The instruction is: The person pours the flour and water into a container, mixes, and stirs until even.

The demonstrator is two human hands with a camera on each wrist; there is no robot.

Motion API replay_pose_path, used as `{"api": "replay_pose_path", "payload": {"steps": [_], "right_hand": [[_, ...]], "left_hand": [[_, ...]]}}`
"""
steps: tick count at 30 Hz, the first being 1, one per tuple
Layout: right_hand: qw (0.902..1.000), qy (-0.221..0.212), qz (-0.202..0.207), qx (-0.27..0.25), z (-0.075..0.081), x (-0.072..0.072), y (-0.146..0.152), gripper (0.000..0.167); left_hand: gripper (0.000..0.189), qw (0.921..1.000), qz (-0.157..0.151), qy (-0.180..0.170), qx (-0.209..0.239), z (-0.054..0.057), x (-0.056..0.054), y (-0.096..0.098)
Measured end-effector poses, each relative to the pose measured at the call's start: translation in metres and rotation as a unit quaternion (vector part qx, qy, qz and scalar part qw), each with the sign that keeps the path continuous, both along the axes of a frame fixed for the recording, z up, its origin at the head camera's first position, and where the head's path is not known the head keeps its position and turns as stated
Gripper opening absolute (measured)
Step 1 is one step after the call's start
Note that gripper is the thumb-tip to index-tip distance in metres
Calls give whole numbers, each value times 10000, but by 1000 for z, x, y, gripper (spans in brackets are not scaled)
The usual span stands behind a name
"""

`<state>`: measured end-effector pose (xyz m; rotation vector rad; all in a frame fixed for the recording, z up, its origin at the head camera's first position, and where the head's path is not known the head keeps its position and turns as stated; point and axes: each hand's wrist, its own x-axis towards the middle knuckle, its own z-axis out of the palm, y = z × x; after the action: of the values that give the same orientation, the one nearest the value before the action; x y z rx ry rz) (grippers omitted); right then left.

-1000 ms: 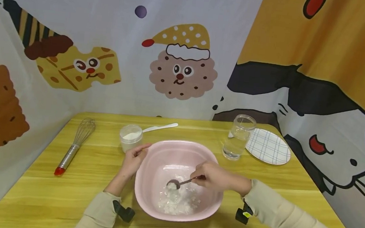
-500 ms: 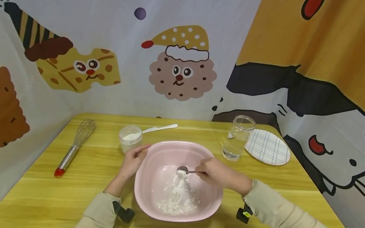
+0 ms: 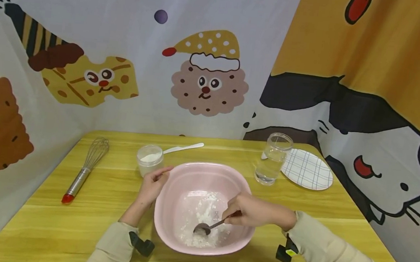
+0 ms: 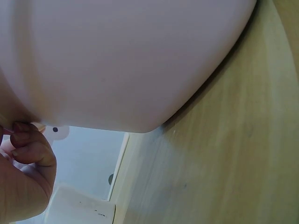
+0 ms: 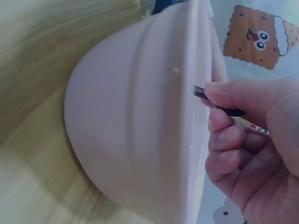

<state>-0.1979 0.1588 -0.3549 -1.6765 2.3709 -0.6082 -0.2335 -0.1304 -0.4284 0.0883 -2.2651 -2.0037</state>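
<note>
A pink plastic basin [image 3: 171,195] stands on the table in front of me, with white powder [image 3: 207,208] and some liquid spread over its bottom. My left hand [image 3: 152,186] holds the basin's left rim; in the left wrist view its fingers [image 4: 35,149] curl at the edge. Over the basin's right side, my right hand [image 3: 253,210] pinches the handle of a dark spoon [image 3: 202,229], whose bowl is down in the powder near the front. The right wrist view shows the handle [image 5: 229,111] between thumb and forefinger, the bowl hidden behind the basin wall.
A jar of white powder [image 3: 150,159] stands behind my left hand, a white plastic knife or spatula [image 3: 183,148] lying beside it. At far left lies a whisk [image 3: 86,169]. A glass of water [image 3: 272,162] and a checked plate [image 3: 309,169] are at back right.
The spoon, loaded with powder a second ago, has moved back and tipped, dropping powder into the basin. It has since come forward and down into the powder. The left hand has stayed put.
</note>
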Motion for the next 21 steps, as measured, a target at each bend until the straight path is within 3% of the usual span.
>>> {"api": "replay_pose_path", "payload": {"steps": [6,10,13,17,21], "right_hand": [[9944,-442,-951,107,9,-6,10,9],[9819,-137,-1886,-48,8,-22,11,9],[9731,156,-2288,-199,0,-35,9,9],[9761,352,-2119,-328,-10,-39,-3,11],[9880,151,-1472,-434,-14,-29,-19,11]], "left_hand": [[28,10000,-26,-49,-34,1,0,2],[28,10000,35,-22,-75,1,-1,2],[28,9999,59,-16,-132,1,-1,2],[28,9998,50,-29,-201,2,0,3],[27,9996,114,0,-270,0,0,2]]}}
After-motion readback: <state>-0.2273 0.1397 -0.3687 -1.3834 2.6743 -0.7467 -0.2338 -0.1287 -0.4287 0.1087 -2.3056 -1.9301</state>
